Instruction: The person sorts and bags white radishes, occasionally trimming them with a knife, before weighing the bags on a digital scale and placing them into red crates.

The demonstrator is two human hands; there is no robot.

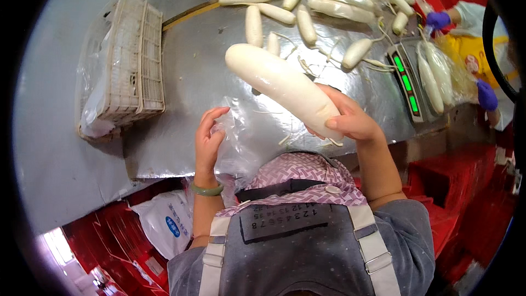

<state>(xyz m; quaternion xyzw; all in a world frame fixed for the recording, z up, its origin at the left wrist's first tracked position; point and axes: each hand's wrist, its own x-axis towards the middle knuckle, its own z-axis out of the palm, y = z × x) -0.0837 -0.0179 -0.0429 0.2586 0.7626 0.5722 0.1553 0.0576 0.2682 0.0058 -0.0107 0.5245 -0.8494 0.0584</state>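
Observation:
My right hand [353, 116] grips the near end of a thick white radish [279, 85], thumb on top. The radish is raised above the metal table and tilts toward the upper left. At its left, my left hand [208, 140] has curved fingers, with the thumb and forefinger apart, and a crumpled clear plastic bag [238, 137] caught against them. The bag spreads to the right of that hand, over the table's near edge. A green bangle [207, 189] circles my left wrist.
Several white radishes [253, 26] lie at the table's [186, 87] far side, some under plastic. A crate [134, 60] with plastic stands at left. At right, a co-worker's purple-gloved hands [486, 95] are beside bagged radishes [435, 74] and a scale [405, 82] with green displays.

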